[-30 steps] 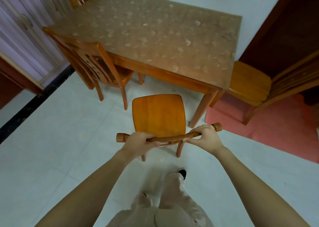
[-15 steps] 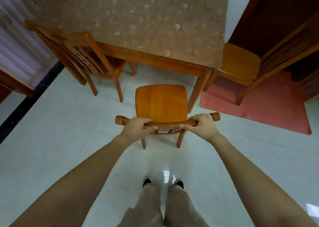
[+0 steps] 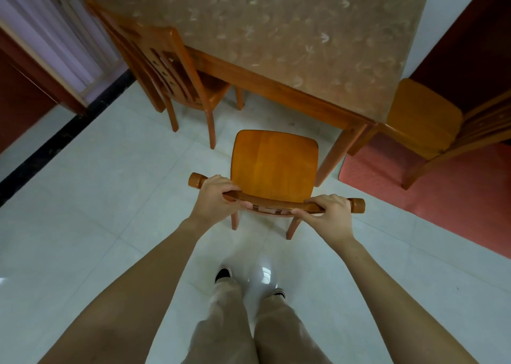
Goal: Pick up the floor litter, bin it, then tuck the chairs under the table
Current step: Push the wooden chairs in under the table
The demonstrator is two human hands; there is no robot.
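Note:
An orange wooden chair stands on the white tile floor in front of me, its seat just short of the table's near edge. My left hand grips the left part of its top rail, and my right hand grips the right part. The wooden table with a patterned cover fills the upper middle. A second chair sits partly under the table's near left side. A third chair stands at the table's right end, seat partly under it. No litter is visible.
A red mat lies on the floor at the right under the third chair. A black floor strip and pale cabinet doors run along the left. A dark wooden door or panel is at the far right. My feet are below the chair.
The chair and both hands have moved closer to the table's near edge, and the view has shifted slightly to the left, showing more of the second chair.

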